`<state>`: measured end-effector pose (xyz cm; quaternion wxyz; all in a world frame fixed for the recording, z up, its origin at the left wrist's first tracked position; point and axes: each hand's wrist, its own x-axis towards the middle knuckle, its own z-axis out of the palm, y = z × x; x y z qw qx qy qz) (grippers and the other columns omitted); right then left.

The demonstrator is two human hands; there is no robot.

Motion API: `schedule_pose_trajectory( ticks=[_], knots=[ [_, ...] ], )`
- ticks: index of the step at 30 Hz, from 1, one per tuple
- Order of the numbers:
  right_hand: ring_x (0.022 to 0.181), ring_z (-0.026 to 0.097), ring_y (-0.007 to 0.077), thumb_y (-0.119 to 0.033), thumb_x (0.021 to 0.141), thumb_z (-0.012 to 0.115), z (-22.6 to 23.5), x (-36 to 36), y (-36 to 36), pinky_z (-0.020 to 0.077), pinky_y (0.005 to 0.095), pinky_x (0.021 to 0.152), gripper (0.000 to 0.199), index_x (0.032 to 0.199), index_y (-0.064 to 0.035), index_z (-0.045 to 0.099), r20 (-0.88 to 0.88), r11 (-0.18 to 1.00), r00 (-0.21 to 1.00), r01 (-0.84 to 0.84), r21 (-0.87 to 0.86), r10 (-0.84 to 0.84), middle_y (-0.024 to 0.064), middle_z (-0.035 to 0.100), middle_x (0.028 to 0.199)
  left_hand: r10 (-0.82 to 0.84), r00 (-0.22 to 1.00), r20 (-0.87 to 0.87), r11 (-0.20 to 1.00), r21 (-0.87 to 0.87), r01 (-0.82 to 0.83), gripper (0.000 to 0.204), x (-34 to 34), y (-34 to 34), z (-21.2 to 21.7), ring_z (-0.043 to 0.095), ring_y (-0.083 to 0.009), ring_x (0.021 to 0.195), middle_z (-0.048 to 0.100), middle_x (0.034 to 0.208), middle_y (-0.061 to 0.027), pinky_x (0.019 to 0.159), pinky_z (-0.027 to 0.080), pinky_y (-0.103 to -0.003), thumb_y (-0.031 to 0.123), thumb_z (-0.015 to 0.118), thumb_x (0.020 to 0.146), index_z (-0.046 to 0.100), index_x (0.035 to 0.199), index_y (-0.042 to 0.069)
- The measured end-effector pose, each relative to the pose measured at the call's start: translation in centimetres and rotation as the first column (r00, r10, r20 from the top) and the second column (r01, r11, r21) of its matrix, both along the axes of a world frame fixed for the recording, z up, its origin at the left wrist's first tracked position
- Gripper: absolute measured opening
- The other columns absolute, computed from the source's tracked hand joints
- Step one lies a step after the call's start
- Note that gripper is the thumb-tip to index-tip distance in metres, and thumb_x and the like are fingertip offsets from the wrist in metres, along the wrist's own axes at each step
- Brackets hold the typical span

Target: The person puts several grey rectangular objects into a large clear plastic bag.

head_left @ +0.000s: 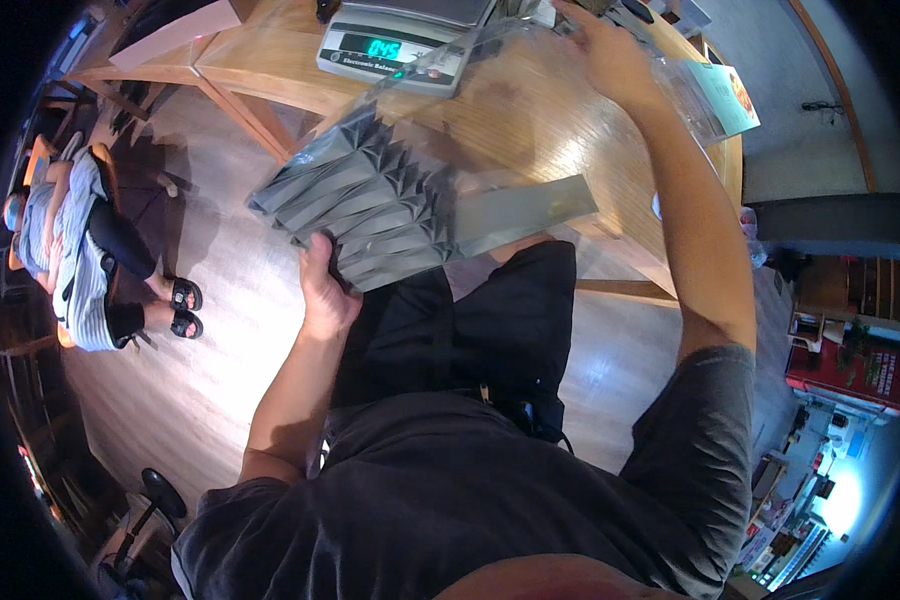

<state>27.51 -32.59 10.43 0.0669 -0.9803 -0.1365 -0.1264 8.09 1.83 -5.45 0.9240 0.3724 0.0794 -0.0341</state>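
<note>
My left hand (328, 290) grips the lower left edge of a grey pleated sheet (360, 205), its thumb on top and the other fingers hidden beneath. Rows of sharp folds cover most of the sheet, and a smooth flat strip (525, 213) sticks out to the right. It is tilted above my lap, next to the table's near edge. Clear plastic film (425, 85) stretches from the folds up over the tabletop. My right hand (605, 55) reaches to the far side of the table, fingers bent together; what they hold is cut off and hard to make out.
A digital scale (395, 55) with a lit green display stands on the wooden table (530, 120). Right of my forearm lies a light-green card pack (722, 98). A pinkish box (175, 30) sits far left. Another person (80, 240) is seated to the left.
</note>
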Motion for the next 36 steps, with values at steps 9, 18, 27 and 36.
schedule_pose_trajectory(
  ticks=[9,18,27,36],
  knots=[
    [0.087,0.064,0.0391,-0.021,0.084,0.058,-5.2,2.5,1.4,0.0504,0.0459,0.078,0.044,0.126,-0.0110,0.054,-0.103,0.997,0.993,0.054,0.047,-0.049,0.0226,0.066,0.092,0.038,0.996,0.084,0.999,0.029,-0.040,0.068,-0.3,0.1,1.0,0.054,-0.0277,0.116,0.055,0.128,-0.0116,0.099,0.043,-0.043,0.049,0.064,0.085,0.043,0.133,0.005],
    [0.085,0.069,0.0227,-0.015,0.078,0.073,-2.1,-10.2,-6.5,0.0529,0.0323,0.077,0.037,0.112,-0.0041,0.063,0.132,0.842,0.984,0.029,0.539,-0.119,0.0121,0.071,0.092,-0.059,0.991,0.123,0.998,-0.030,0.064,0.070,-0.8,-1.4,1.5,0.051,-0.0274,0.120,0.053,0.129,-0.0123,0.103,0.039,-0.042,0.049,0.063,0.086,0.042,0.134,0.003],
    [0.065,0.051,0.0032,-0.013,0.088,0.068,4.7,-31.3,-6.1,0.0406,0.0197,0.058,0.012,0.093,-0.0019,0.069,0.150,0.384,0.818,0.092,0.919,-0.555,-0.0009,0.064,0.077,-0.213,0.965,0.154,0.975,-0.030,0.220,0.071,-1.9,-1.6,0.6,0.048,-0.0284,0.122,0.050,0.132,-0.0128,0.103,0.038,-0.043,0.049,0.061,0.086,0.041,0.136,0.004],
    [0.080,0.067,0.0287,-0.027,0.100,0.043,3.6,-41.8,-1.8,0.0618,0.0369,0.066,0.038,0.113,0.0086,0.048,-0.170,-0.529,0.957,0.021,0.848,-0.236,0.0218,0.060,0.104,-0.348,0.917,0.195,0.937,0.036,0.348,0.070,-2.6,-1.1,0.3,0.049,-0.0307,0.121,0.050,0.133,-0.0139,0.103,0.039,-0.045,0.047,0.061,0.086,0.039,0.137,0.004]
  ],
)
